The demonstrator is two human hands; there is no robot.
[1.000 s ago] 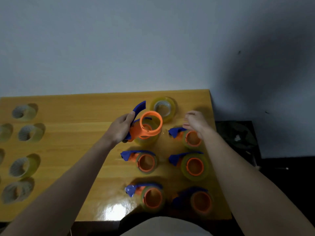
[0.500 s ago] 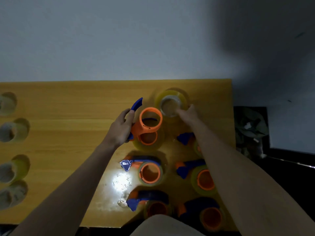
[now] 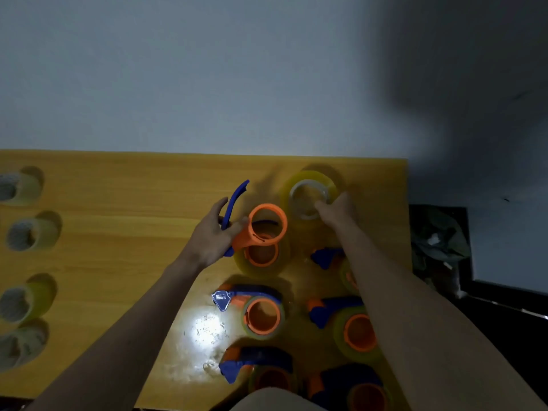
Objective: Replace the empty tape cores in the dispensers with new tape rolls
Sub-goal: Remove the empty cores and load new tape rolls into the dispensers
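Dispenser (image 3: 261, 225), orange drum with a blue handle, is lifted off the worktop (image 3: 118, 238) in my left hand (image 3: 212, 235): my fingers and thumb are curled round the handle, and the drum's open mouth faces up at me. Right under it sits a loaded dispenser (image 3: 262, 256) with yellowish tape round its orange hub.

My right hand (image 3: 336, 209) reaches to the far right part of the worktop, fingers hooked over the near rim of a loose tape roll (image 3: 310, 191) and gripping it. The roll lies flat, with a pale core showing in its middle.

Nearer to me are more loaded dispensers in two columns: one (image 3: 262, 314) in the middle of the left column, one (image 3: 357, 332) beside it on the right, one (image 3: 329, 258) partly hidden under my right forearm, and two more at the near edge, cut off by the frame.

Along the left edge of the worktop lie several empty cores (image 3: 22, 232), pale rings in a loose column, well apart from the dispensers.

The worktop is glossy yellow wood, with a bright glare spot (image 3: 207, 332) on its near part. Behind it is a plain pale wall (image 3: 207, 78), shadowed to the right. Past the right edge the room is dark, with a crumpled bag (image 3: 439, 241) low down there.
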